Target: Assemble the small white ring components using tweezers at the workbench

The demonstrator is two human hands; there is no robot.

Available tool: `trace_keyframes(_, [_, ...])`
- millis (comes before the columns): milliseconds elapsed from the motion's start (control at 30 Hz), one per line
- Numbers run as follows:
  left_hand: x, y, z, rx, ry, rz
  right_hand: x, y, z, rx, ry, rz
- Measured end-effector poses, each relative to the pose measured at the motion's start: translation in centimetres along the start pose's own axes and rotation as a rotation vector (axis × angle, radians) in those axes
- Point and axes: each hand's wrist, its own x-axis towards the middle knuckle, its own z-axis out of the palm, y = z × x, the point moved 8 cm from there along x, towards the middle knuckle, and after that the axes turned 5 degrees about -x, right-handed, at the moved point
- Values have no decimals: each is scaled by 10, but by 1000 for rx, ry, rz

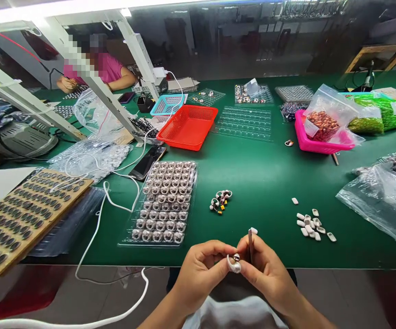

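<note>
- Where my two hands meet at the near edge of the green table, my left hand is closed in a pinch, thumb and fingertips gripping a small white part with a dark, round insert.
- My right hand is curled shut around a thin metal tool that stands upright; its fingertips also touch the white part, which sits between the two hands.
- Just beyond my right hand, and to its right, a loose pile of white pieces lies on the table.
- Straight ahead of both hands sits a small cluster of assembled pieces, apart from the pile.
- Ahead and to the left of my left hand: a clear tray filled with rows of round coils, a white cable running beside it.
- Farther left, a brown board carrying rows of dark oval parts.
- Beyond the tray, a dark phone, then a red basket.
- Far ahead of my right hand, a pink basket holds a bag of copper coils.
- At the far left, another person works with both arms on the table.
</note>
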Motion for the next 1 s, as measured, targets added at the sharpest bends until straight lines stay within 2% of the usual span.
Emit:
trace_keyframes(133, [2, 6, -2, 188, -21, -31, -2, -8, -6, -178, -86, -1])
trace_keyframes(233, [3, 12, 0, 332, -41, -44, 0, -11, -9, -266, -108, -11])
trace_keyframes(333, [4, 13, 1, 370, -39, -86, 3, -9, -8, -266, -91, -28])
trace_keyframes(400, [5, 11, 1, 304, -17, -97, 5, -7, -8, -210, -35, -45])
trace_keyframes(600, [6, -1, 8, -108, -44, -112, 4, -1, -13, -50, 182, -114])
trace_keyframes(767, [7, -11, 10, -230, 34, -114, 4, -1, -12, -29, 266, -191])
trace_keyframes(867, [7, -15, 8, -251, 86, -105, 3, -3, -10, -41, 258, -229])
trace_keyframes(1000, [5, -14, 5, -219, 89, -100, -1, -8, -14, -101, 134, -221])
